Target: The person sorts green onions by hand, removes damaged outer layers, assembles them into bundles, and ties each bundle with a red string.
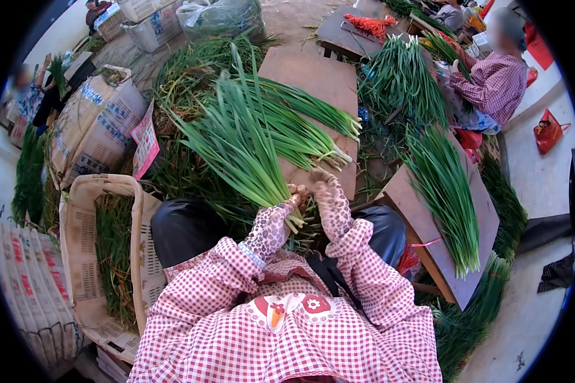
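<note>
My left hand (pixel 292 196) is wrapped round the lower stalks of a bunch of garlic chives (pixel 252 150), long flat green leaves with pale cut ends. The leaves fan out to the far left, and the stalk ends poke out below the fist. Close beside it, my right hand (pixel 326 182) has its fingers curled near the stalks; what they hold, if anything, is hidden. Both forearms wear spotted sleeve covers. More bunches of chives (pixel 300 131) lie just beyond on a brown board (pixel 329 76), stalk ends pointing right.
A plastic basket (pixel 102 185) with loose greens stands at my left. To the right, a small table (pixel 485 210) carries another chive bunch (pixel 447 198). Leaf scraps (pixel 191 70) heap up beyond. Red ties (pixel 370 24) lie on a far table. A co-worker (pixel 492 80) sits at the far right.
</note>
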Tool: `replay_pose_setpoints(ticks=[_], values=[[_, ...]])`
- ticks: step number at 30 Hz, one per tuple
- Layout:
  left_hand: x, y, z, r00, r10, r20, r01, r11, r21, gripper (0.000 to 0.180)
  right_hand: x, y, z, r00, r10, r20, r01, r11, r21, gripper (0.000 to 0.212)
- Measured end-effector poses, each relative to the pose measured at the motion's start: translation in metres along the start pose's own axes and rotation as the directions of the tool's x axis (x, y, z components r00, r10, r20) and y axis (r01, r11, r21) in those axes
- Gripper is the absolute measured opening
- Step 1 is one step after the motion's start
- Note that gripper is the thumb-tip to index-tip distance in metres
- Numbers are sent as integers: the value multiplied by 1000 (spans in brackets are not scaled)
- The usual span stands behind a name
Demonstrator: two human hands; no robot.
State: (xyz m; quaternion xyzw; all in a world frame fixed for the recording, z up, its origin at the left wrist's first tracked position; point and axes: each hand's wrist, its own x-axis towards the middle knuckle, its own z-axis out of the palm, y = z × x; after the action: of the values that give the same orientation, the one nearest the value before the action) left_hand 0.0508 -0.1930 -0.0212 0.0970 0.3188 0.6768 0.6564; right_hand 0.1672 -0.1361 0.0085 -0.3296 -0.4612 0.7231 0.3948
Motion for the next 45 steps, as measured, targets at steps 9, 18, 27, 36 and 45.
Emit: replay_pose_setpoints(ticks=[9, 18, 27, 36, 45], values=[[-16, -16, -25, 994, -112, -18, 114, 976, 185, 39, -14, 22, 21, 909, 415, -45, -240, 432, -869, 86], [-27, 7, -38, 946, -319, -51, 319, 948, 4, 47, -5, 17, 36, 822, 413, 392, 54, 629, -775, 70], [-14, 66, -13, 976, 215, 46, -206, 967, -150, 39, -2, -24, 3, 765, 257, 591, 331, 631, -702, 48], [-1, 82, -11, 976, 216, -3, -214, 966, -147, 22, 61, 20, -88, 973, -165, 160, 155, -44, -987, 37], [14, 59, -21, 991, 85, 102, -55, 960, -275, 35, 88, -89, -68, 997, -41, 69, 63, -131, -989, 25]])
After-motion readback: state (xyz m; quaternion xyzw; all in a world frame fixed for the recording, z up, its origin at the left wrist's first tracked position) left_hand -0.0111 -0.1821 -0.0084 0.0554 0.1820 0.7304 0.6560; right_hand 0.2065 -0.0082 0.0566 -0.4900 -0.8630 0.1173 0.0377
